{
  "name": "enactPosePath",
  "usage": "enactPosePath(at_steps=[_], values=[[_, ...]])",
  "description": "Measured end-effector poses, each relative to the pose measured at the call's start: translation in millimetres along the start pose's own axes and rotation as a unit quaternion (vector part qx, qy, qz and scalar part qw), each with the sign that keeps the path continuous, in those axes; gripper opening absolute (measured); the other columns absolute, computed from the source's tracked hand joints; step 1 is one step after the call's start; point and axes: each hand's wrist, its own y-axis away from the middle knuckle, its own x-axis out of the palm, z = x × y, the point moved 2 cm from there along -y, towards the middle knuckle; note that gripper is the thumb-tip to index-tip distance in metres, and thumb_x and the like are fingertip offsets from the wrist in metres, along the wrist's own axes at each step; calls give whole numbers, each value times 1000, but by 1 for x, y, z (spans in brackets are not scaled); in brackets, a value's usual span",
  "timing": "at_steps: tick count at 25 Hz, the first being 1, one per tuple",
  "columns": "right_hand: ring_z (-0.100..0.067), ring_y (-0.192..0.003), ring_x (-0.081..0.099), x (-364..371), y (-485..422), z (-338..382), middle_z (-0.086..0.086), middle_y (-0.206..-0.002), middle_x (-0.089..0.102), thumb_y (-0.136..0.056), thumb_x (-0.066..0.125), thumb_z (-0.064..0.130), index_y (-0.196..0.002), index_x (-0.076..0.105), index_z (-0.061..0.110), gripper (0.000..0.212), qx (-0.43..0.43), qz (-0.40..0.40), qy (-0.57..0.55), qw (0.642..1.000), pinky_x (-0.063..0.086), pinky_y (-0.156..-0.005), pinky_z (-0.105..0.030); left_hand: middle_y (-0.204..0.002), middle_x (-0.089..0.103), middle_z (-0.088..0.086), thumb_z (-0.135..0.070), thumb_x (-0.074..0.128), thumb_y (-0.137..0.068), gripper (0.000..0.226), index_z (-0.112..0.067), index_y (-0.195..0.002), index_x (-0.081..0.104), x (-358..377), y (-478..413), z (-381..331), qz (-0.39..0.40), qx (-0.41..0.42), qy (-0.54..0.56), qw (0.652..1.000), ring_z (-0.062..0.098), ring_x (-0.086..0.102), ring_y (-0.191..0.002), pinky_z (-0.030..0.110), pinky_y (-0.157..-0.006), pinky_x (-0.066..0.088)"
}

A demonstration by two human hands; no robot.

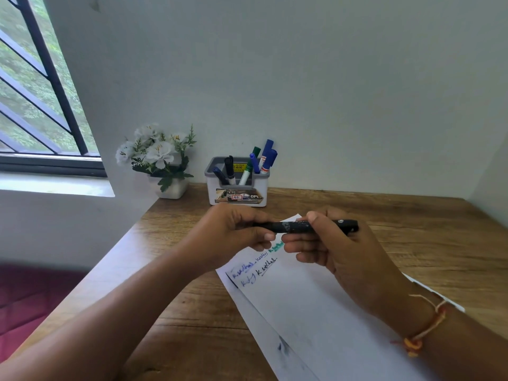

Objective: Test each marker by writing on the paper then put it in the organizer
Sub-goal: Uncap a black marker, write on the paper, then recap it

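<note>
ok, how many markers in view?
7. One black marker held in both hands over the paper; six standing in the organizer: two left, four right. More may be hidden inside.

On the front of the organizer I read "OPE" in white letters, and beside it a small red-framed "42". A yellow sticker on its inner far wall shows "49.00". On the paper under my hands, the blue, green and black handwriting is too scribbled to read.
</note>
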Motion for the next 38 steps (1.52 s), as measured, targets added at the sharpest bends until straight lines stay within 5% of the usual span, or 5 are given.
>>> enactPosePath(at_steps=[13,22,28,33,38], values=[[-35,-79,78,-4,8,12,-22,-85,78,-102,48,18,-92,60,2,22,-36,84,66,994,63,-66,-36,-89,76,13,-5,65,-92,21,-10,-108,76,8,3,-3,64,-22,56,996,17,72,-76,22,-69,57],[-15,-88,76,-25,-2,13,0,-98,79,-88,72,21,-106,80,28,21,-16,70,117,991,59,-73,-29,-92,78,2,-11,81,-78,30,-28,-102,78,-3,2,2,-56,-24,50,997,21,74,-87,29,-85,59],[9,-81,65,-20,0,16,28,-80,71,-87,75,26,-111,78,35,26,-162,24,400,902,44,-65,-7,-99,77,8,-18,81,-67,34,-13,-101,76,1,2,1,-56,-40,149,987,21,74,-97,27,-83,59],[-8,-69,65,-16,-2,4,24,-70,69,-92,68,36,-107,75,45,19,-154,49,427,889,47,-58,-28,-97,78,8,-2,78,-76,25,-10,-99,72,1,1,3,-40,-44,158,986,19,75,-94,23,-78,59],[-4,-77,67,-9,-6,-3,14,-86,74,-98,60,35,-104,67,42,12,-132,65,443,884,49,-61,-25,-101,77,5,-2,80,-77,42,-16,-114,66,2,1,1,-55,-38,161,985,18,75,-97,26,-83,59]])
